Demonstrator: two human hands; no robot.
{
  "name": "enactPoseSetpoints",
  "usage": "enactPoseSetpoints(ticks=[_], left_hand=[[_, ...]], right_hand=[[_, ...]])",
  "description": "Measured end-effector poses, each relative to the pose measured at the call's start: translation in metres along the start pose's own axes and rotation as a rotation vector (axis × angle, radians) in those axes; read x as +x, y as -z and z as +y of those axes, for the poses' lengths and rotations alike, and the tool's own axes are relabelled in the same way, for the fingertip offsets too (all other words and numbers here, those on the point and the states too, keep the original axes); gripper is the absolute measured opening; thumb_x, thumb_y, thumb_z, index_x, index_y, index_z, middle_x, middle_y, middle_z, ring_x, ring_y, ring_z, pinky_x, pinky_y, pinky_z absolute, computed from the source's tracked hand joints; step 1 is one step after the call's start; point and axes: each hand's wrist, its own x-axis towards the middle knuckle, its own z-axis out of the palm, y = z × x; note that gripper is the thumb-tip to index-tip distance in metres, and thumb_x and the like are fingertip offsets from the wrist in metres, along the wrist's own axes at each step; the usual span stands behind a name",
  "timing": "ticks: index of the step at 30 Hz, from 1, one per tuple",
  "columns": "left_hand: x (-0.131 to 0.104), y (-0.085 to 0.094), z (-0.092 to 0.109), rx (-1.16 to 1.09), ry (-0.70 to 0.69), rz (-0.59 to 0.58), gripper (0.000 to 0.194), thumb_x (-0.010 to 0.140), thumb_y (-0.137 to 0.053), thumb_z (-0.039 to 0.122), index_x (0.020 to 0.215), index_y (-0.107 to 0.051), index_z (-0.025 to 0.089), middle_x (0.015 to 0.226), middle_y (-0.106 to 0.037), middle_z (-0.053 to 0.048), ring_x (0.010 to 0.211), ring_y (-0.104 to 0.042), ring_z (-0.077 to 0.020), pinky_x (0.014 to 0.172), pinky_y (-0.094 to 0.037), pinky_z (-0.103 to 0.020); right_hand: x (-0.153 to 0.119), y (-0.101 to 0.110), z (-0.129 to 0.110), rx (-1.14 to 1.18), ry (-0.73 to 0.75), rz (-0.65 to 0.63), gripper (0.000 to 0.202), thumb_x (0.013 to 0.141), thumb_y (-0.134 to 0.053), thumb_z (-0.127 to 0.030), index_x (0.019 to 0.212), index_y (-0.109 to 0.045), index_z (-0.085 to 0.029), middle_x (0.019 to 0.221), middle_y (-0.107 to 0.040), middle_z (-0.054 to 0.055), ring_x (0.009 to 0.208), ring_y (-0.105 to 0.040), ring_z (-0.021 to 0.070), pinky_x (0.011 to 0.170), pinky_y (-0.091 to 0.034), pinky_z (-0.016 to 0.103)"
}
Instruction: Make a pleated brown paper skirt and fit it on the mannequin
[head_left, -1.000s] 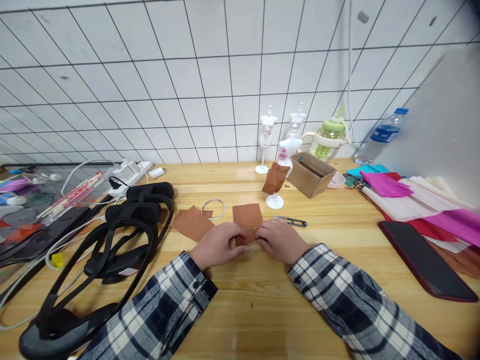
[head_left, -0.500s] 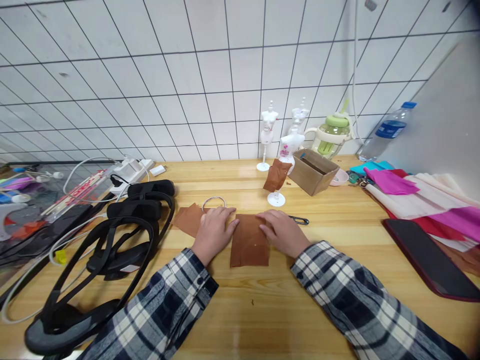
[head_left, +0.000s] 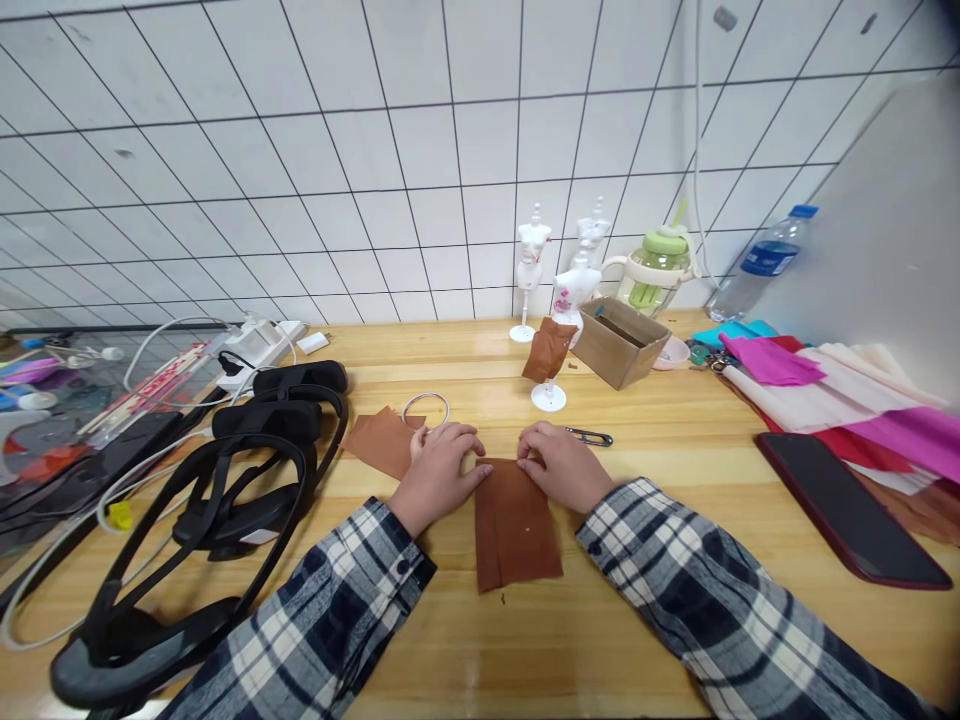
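A brown piece of fabric (head_left: 520,525) lies flat on the wooden table, a crease running down its left side. At its top left corner my left hand (head_left: 442,470) pinches the edge between thumb and fingers. My right hand (head_left: 561,462) grips the top right part of the same edge, fingers curled. Left of my left hand are another brown fabric scrap (head_left: 381,440) and a metal ring (head_left: 425,396). Just beyond my right hand lies a pair of small black thread snips (head_left: 592,437). Brown cloth (head_left: 549,350) is wrapped on a small white mannequin (head_left: 576,290).
Black headsets (head_left: 285,500) with cables crowd the left side. At the back stand a cardboard box (head_left: 622,340), a green-lidded jug (head_left: 656,265) and a water bottle (head_left: 765,262). A phone (head_left: 851,510) and coloured fabrics (head_left: 862,400) lie at the right.
The brown fabric has come nearer to me and slightly right, and now sits a little tilted. My fingers have curled in onto its top edge. The view has shifted slightly.
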Motion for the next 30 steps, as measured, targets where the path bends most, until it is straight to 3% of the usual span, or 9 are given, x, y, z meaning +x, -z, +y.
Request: enactPoseSetpoints(ticks=[5, 10, 18, 23, 30], left_hand=[[0.003, 0.000, -0.003, -0.084, -0.056, -0.021, 0.010, 0.083, -0.063, 0.033, 0.088, -0.066, 0.025, 0.113, -0.065, -0.004, 0.111, -0.055, -0.0246, 0.107, -0.023, -0.055], [0.004, 0.000, -0.003, -0.100, -0.117, -0.047, 0.006, 0.082, -0.063, 0.025, 0.085, -0.068, 0.025, 0.104, -0.067, -0.003, 0.103, -0.058, -0.0217, 0.102, -0.033, -0.046], [0.006, 0.004, -0.002, -0.001, -0.213, -0.051, 0.010, 0.086, -0.058, 0.019, 0.084, -0.068, 0.021, 0.092, -0.066, -0.004, 0.092, -0.057, -0.0211, 0.086, -0.041, -0.037], [0.005, 0.007, 0.000, 0.132, -0.262, -0.067, 0.020, 0.092, -0.051, 0.023, 0.094, -0.071, 0.024, 0.085, -0.066, -0.004, 0.089, -0.056, -0.0218, 0.091, -0.037, -0.043], [0.003, 0.011, 0.001, 0.231, -0.310, -0.022, 0.028, 0.091, -0.048, 0.015, 0.103, -0.070, 0.026, 0.085, -0.066, -0.003, 0.088, -0.058, -0.0200, 0.107, -0.023, -0.053]], right_hand=[[0.000, 0.002, -0.007, 0.043, 0.027, -0.058, 0.007, 0.084, -0.059, -0.017, 0.090, -0.062, -0.019, 0.084, -0.065, 0.002, 0.081, -0.058, 0.0169, 0.072, -0.040, 0.028], [0.000, -0.001, -0.005, 0.078, 0.001, -0.030, 0.033, 0.080, -0.062, -0.013, 0.112, -0.061, -0.020, 0.095, -0.067, 0.004, 0.089, -0.059, 0.0179, 0.081, -0.042, 0.030], [0.002, -0.001, 0.002, 0.039, 0.017, -0.030, 0.013, 0.080, -0.059, -0.009, 0.083, -0.066, -0.019, 0.085, -0.065, 0.002, 0.083, -0.057, 0.0150, 0.074, -0.040, 0.026], [0.001, -0.001, 0.003, 0.020, 0.029, -0.012, 0.015, 0.082, -0.058, -0.007, 0.083, -0.066, -0.020, 0.086, -0.065, 0.001, 0.084, -0.057, 0.0145, 0.075, -0.040, 0.025], [0.000, 0.002, 0.006, -0.091, 0.110, -0.040, 0.017, 0.089, -0.055, -0.016, 0.092, -0.070, -0.023, 0.093, -0.066, 0.003, 0.092, -0.058, 0.0166, 0.081, -0.041, 0.028]])
